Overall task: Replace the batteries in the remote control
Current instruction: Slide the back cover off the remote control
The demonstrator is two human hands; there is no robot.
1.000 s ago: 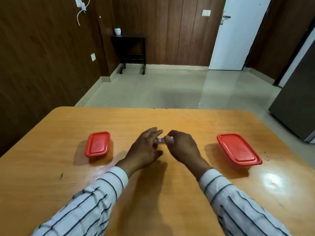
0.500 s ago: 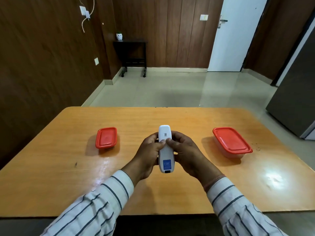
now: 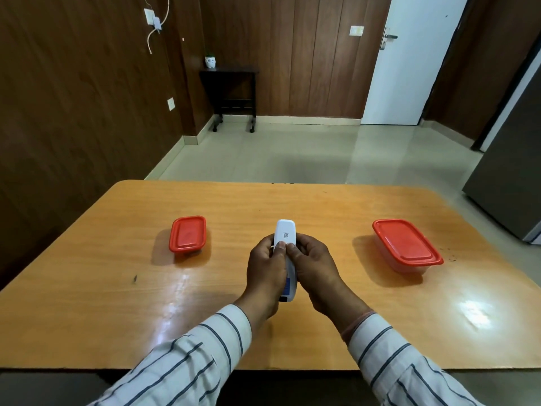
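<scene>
The wooden bench (image 3: 117,303) carries a larger red-lidded container (image 3: 407,244) at the right and a smaller one (image 3: 187,234) at the left. Between them, above the bench's near middle, the left hand (image 3: 265,273) and right hand (image 3: 314,266) each close their grip round the white remote control (image 3: 285,234), back face up, thumbs pressed side by side on it
</scene>
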